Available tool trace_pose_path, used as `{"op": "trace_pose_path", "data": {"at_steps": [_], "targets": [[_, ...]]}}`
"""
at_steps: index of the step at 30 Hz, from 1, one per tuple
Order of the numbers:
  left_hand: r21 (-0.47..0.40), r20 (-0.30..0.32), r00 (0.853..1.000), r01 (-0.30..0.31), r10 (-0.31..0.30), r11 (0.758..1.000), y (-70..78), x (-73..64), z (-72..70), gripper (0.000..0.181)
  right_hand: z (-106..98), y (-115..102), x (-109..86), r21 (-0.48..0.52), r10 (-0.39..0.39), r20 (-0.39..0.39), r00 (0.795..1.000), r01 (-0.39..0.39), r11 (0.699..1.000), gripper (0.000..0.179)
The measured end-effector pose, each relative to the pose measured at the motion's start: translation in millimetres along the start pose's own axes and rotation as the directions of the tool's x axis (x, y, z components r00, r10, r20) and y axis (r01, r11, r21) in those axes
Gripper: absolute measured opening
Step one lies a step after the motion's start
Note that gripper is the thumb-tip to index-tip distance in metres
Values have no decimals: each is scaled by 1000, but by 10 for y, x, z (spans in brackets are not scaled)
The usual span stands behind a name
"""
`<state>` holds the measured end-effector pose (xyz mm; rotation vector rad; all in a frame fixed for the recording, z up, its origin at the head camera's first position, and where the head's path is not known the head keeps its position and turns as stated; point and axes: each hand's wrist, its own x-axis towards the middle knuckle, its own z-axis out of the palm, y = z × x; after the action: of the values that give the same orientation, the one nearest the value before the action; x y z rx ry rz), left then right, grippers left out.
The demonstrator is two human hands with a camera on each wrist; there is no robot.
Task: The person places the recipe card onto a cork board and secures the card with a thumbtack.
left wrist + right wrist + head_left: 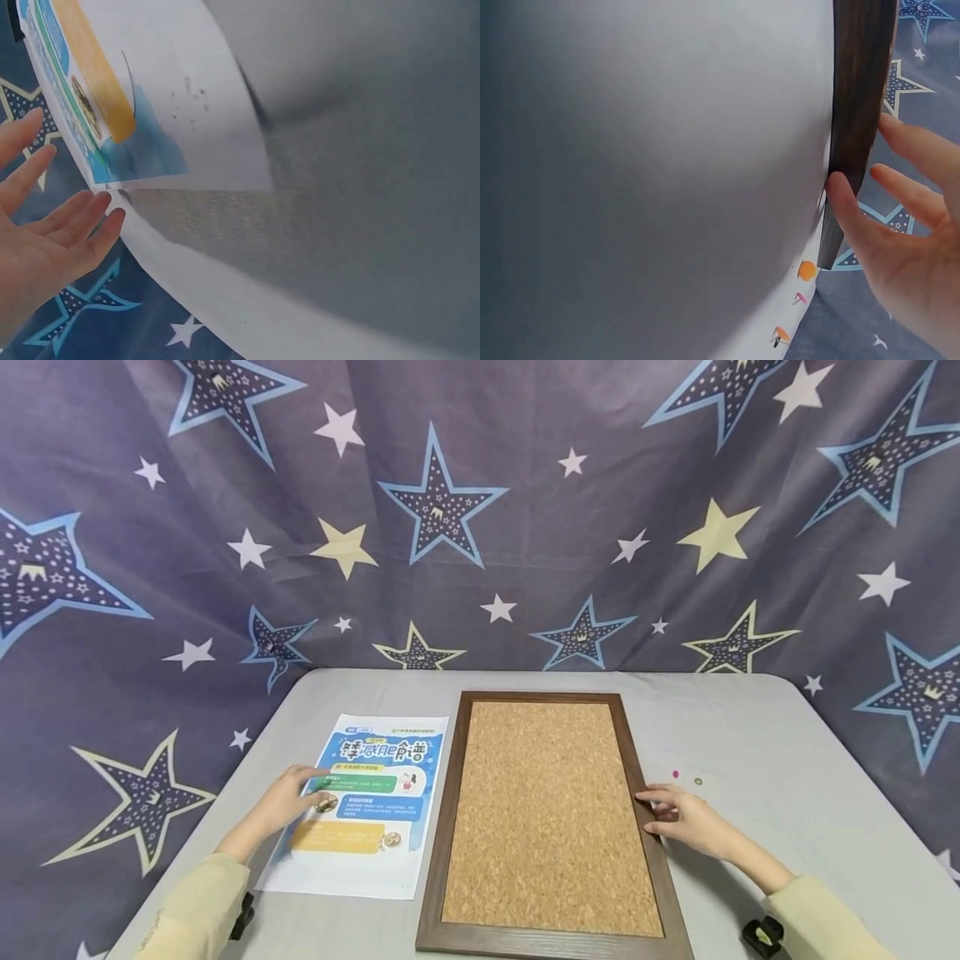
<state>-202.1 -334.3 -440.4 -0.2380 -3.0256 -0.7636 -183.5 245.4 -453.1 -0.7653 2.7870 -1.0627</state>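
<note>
A corkboard (pixel 551 818) with a dark brown wooden frame lies flat on the table. My right hand (pixel 686 818) touches the frame's right side, and in the right wrist view its thumb and a fingertip rest against the dark frame (pixel 855 97). To the left of the board lies a printed paper poster (pixel 375 872) with blue, green and yellow panels. Over the poster's left part is my left hand (pixel 288 797), its fingers loosely spread. The left wrist view has that hand (pixel 52 240) beside the poster's edge (pixel 225 142), pinching nothing.
Several small pushpins lie right of the board, among them a pink pushpin (pixel 676 773) and an orange pushpin (pixel 807 271). A light grey cloth covers the table (pixel 795 760). Behind it hangs a dark curtain (pixel 525 568) printed with stars.
</note>
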Motion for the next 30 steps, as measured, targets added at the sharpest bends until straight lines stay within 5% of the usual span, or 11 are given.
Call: {"op": "trace_pose_path", "data": {"at_steps": [14, 30], "targets": [[-53, 29, 998, 58, -56, 997, -148, 55, 6, 37, 0, -18, 16, 57, 131, 29, 991, -133, 990, 44], [-83, 42, 995, 93, -90, 992, -262, 91, 29, 39, 11, -26, -4, 101, 149, 44, 988, -152, 983, 44]]}}
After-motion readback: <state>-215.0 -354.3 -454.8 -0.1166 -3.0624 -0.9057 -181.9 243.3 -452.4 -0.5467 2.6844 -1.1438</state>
